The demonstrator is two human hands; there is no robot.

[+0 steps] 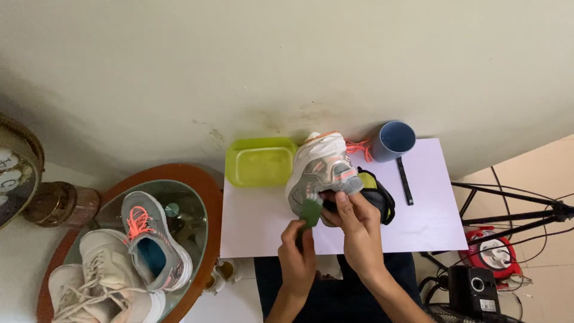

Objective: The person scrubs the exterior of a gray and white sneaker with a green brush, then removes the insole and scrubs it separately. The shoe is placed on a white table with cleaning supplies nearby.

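While the right hand (353, 224) clamps the grey-and-white sneaker (320, 173) from below, thumb pressed into its side so the shoe stands tipped with the sole edge turned toward the person, the left hand (297, 251) closes tightly around the handle of a small green brush (310, 210), its head touching the shoe just beside the right thumb. Holding the shoe off the white board (418, 221) seems to steady it against the brush. Just beyond the grip lies a yellow-green tray (261, 161); past the shoe's toe stands a blue cup (394, 140), with a black pen-like stick (405, 181) nearby.
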